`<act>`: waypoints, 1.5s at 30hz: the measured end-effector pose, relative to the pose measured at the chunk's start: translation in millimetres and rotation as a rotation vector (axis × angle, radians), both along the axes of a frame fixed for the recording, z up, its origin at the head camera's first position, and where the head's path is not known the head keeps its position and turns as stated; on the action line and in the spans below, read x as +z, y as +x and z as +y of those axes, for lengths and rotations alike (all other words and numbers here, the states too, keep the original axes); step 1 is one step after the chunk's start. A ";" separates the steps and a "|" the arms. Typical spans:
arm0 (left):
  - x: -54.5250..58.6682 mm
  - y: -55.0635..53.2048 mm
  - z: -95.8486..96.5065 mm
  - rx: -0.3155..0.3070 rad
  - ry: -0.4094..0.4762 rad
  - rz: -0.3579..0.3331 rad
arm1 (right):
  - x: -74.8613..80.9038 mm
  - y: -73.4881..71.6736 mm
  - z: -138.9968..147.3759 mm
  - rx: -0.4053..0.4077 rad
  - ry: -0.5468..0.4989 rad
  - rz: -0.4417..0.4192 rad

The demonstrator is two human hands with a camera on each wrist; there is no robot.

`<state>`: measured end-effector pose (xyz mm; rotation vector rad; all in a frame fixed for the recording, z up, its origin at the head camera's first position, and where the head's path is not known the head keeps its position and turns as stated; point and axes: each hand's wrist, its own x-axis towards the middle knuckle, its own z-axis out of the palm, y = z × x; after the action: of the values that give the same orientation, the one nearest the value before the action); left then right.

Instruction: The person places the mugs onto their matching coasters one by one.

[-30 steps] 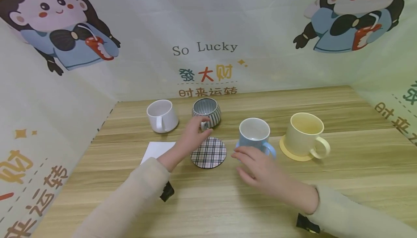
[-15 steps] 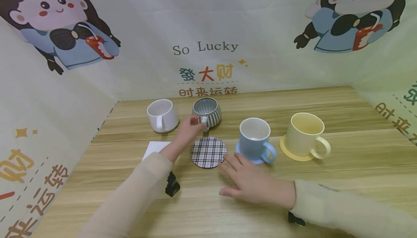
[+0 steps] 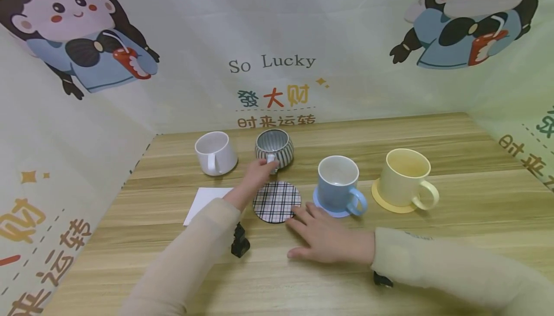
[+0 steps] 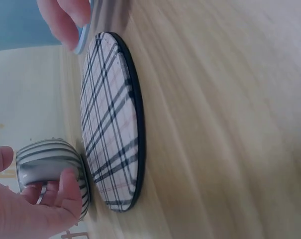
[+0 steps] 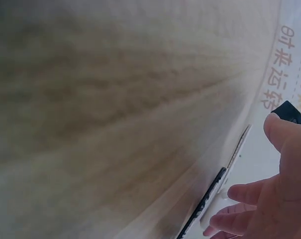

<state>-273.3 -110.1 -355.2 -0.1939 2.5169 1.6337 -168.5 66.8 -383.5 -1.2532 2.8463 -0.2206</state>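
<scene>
A grey-and-white striped mug point(image 3: 284, 155) stands at the back of the table, handle towards me. My left hand point(image 3: 255, 177) holds that handle; in the left wrist view, fingers of the left hand point(image 4: 38, 211) curl in behind the mug's handle point(image 4: 41, 170). In front of the mug lies a round plaid coaster point(image 3: 277, 203) with a dark edge. Beside the coaster's near right edge, my right hand point(image 3: 322, 239) is spread with fingers apart and holds nothing. From the right wrist view, the right hand point(image 5: 282, 184) has its fingertips close to the coaster's dark edge point(image 5: 205, 199).
Right of the coaster, a blue mug point(image 3: 335, 191) stands on a blue coaster point(image 3: 319, 204). Farther right is a yellow mug point(image 3: 402, 181) on a yellow coaster point(image 3: 389, 205). A white mug point(image 3: 220, 155) sits back left, behind a flat white square point(image 3: 205, 200). Printed curtains point(image 3: 277, 27) border the table.
The left hand has settled on the striped mug's handle. The right hand has moved left and nearer to me, from in front of the blue mug to the plaid coaster's edge.
</scene>
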 end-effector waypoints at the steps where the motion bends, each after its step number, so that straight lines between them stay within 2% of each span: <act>1: -1.3 -1.1 0.9 0.004 0.019 -0.011 | -0.1 -0.7 -0.9 -0.004 0.005 -0.015; 5: -13.5 -10.1 1.0 0.019 0.062 -0.017 | 1.1 -3.6 -4.7 -0.038 0.036 -0.082; 6: -20.9 -15.7 -1.1 0.013 0.085 0.001 | 1.3 -4.6 -5.6 -0.047 0.041 -0.096; 9: -26.8 -20.1 -2.1 0.033 0.107 0.002 | 1.8 -7.1 -7.9 -0.063 0.052 -0.115; 12: -24.1 -18.4 -1.5 0.049 0.120 -0.014 | 1.8 -8.5 -8.8 -0.071 0.059 -0.129; 13: -17.8 -13.7 0.6 0.063 0.118 -0.035 | 1.9 -8.7 -8.8 -0.071 0.062 -0.132; 14: -16.6 -12.9 0.2 0.061 0.127 -0.039 | 1.9 -8.9 -8.8 -0.074 0.065 -0.137; 19: -10.6 -9.2 -0.5 0.065 0.195 -0.061 | 1.6 -10.3 -8.8 -0.086 0.068 -0.157; 29: -16.4 -14.5 -2.1 0.097 0.313 -0.082 | 3.1 -11.3 -9.0 -0.082 0.070 -0.159; 35: -17.3 -15.6 -1.0 0.087 0.316 -0.076 | 3.4 -10.9 -9.7 -0.085 0.064 -0.151; 45: -14.5 -14.6 -0.3 0.097 0.333 -0.020 | 1.3 -11.9 -9.8 -0.077 0.068 -0.139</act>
<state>-288.0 -110.4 -369.7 -0.2961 2.2080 2.0436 -180.5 57.0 -382.2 -1.0728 2.7609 -0.2028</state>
